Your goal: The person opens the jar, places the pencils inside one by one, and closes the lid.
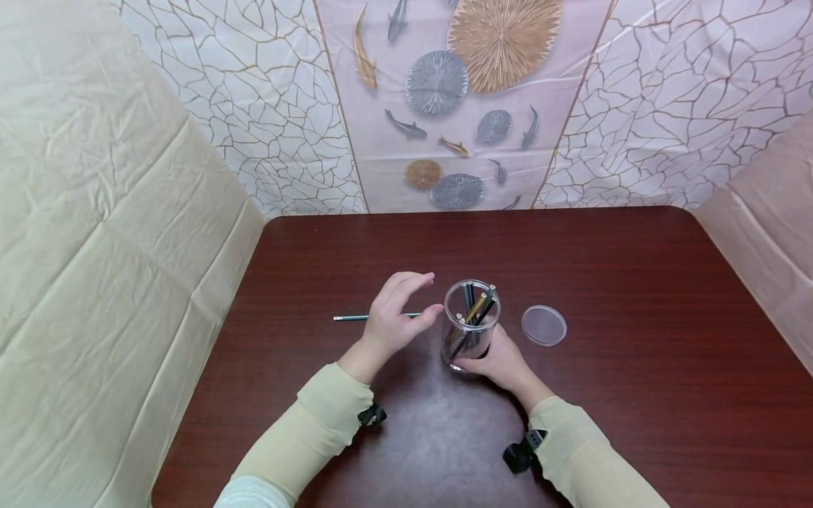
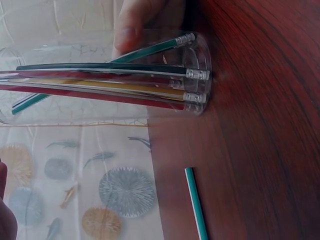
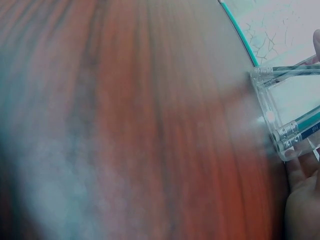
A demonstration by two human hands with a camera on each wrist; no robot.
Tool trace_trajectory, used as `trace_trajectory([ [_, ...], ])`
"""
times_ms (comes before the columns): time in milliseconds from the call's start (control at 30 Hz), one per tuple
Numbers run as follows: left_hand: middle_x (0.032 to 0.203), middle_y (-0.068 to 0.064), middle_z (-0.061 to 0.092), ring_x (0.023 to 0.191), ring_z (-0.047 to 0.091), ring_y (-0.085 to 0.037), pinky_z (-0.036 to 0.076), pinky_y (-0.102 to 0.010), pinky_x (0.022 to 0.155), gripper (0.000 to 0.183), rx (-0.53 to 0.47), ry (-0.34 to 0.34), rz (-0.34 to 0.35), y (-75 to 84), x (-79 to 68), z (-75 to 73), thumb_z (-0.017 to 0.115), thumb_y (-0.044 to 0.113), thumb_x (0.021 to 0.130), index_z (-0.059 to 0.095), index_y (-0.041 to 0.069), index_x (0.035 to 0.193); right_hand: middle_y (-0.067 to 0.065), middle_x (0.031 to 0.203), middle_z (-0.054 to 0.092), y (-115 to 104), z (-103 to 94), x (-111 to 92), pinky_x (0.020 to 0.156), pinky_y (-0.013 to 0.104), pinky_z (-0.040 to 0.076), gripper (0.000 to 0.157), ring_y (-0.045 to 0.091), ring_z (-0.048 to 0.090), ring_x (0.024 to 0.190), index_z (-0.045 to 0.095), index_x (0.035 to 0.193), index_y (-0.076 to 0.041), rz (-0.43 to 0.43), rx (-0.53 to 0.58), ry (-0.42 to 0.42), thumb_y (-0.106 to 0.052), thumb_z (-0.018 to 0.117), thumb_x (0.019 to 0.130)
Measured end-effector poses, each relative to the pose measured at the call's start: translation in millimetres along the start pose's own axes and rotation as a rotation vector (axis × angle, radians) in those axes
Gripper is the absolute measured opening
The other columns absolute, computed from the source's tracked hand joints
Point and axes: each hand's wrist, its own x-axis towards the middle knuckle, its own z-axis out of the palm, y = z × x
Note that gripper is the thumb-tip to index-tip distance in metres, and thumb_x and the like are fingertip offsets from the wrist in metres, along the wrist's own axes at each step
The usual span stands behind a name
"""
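In the head view, one clear plastic jar stands upright and uncapped near the middle of the dark red-brown table. A bundle of pencils leans inside it, pale ends up. The right hand grips the jar low, thumb in front. The left hand is wide, thumb well away from the fingers, just left of the jar without holding anything. One loose green pencil lies on the table, partly hidden by that hand. One round clear lid lies flat to the jar's right.

The left wrist view, turned sideways, shows at least five pencils through the jar wall: two green, one yellow and at least two red, overlapping too much for a sure total. Their silver ferrules sit towards the base. Right-hand fingers press the far side; the loose pencil lies apart on the table.

The right wrist view catches only the jar's base, with several ferrules inside and the right hand against it. A dark blue pencil bears small pale lettering, too unclear to read.
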Motion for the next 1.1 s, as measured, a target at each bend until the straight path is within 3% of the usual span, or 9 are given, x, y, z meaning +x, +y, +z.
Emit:
trace_trajectory([
  [467, 0.102, -0.011, 0.061, 0.097, 0.057, -0.024, 0.047, -0.030, 0.088, 0.051, 0.090, -0.116, -0.068, -15.0, -17.0, -1.0, 0.059, 0.044, 0.087, 0.063, -0.001, 0.112, 0.010, 0.120, 0.057, 0, -0.4, 0, 0.095, 0.044, 0.040, 0.080, 0.023, 0.053, 0.110, 0.046, 0.126, -0.008, 0.002, -0.014, -0.005, -0.027, 0.088, 0.061],
  [567, 0.103, -0.010, 0.061, 0.098, 0.057, -0.023, 0.046, -0.030, 0.088, 0.050, 0.091, -0.139, -0.079, -17.7, -19.9, -1.7, 0.067, 0.040, 0.084, 0.063, -0.001, 0.112, 0.010, 0.118, 0.057, -1, -0.4, 0, 0.094, 0.044, 0.040, 0.079, 0.023, 0.054, 0.109, 0.047, 0.125, -0.008, -0.001, -0.014, -0.005, -0.028, 0.088, 0.061],
  [767, 0.104, -0.011, 0.061, 0.099, 0.056, -0.024, 0.045, -0.031, 0.090, 0.057, 0.103, -0.186, -0.128, -22.0, -24.4, -2.7, 0.084, 0.021, 0.065, 0.063, 0.000, 0.114, 0.009, 0.116, 0.059, -1, -0.9, 0, 0.093, 0.044, 0.041, 0.076, 0.022, 0.055, 0.107, 0.048, 0.123, -0.008, -0.006, -0.012, -0.005, -0.027, 0.088, 0.061],
  [1100, 0.104, -0.010, 0.060, 0.098, 0.056, -0.023, 0.045, -0.031, 0.089, 0.058, 0.144, -0.242, -0.176, -30.6, -33.6, -3.1, 0.084, 0.022, 0.065, 0.063, 0.001, 0.115, 0.010, 0.116, 0.058, -1, -0.5, 0, 0.093, 0.044, 0.041, 0.076, 0.023, 0.055, 0.107, 0.047, 0.123, -0.007, 0.019, -0.023, -0.005, -0.027, 0.088, 0.061],
])
